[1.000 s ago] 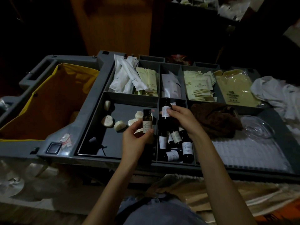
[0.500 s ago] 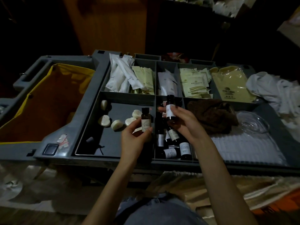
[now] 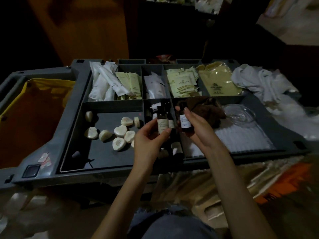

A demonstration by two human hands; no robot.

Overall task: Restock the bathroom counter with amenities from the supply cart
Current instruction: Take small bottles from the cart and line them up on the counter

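Nearest us, our left hand pinches a dark bottle upright between thumb and fingers. Our right hand, just beside it, curls round a second bottle. Both hang above the cart's narrow middle compartment, where more bottles lie. Soaps sit left of it, and a brown cloth and a glass dish sit right. Sachets fill the rear compartments.

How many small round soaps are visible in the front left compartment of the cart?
9 soaps: one alone far left; two far right; five clustered in the middle; one peeking beside the left hand, which may hide more.
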